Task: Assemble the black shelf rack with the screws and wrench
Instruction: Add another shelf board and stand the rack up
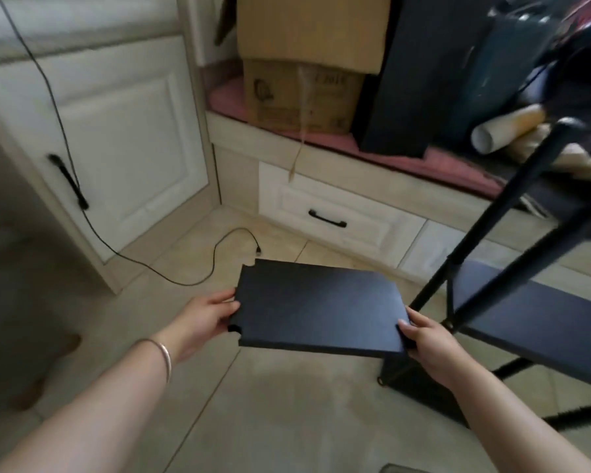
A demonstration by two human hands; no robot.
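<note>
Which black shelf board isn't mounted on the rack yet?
The loose shelf board gripped by left hand and right hand; the other board already sits between the rack's poles.

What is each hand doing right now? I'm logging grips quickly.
Left hand: grips the left edge of the black shelf board.
Right hand: grips the board's right corner.

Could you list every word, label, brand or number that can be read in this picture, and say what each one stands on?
None can be read with confidence.
Lower cardboard box: a round logo, large letters at upper right and small print blocks below, all too blurred to read.
Black shelf board, held by the left hand and right hand: no text visible.
</note>
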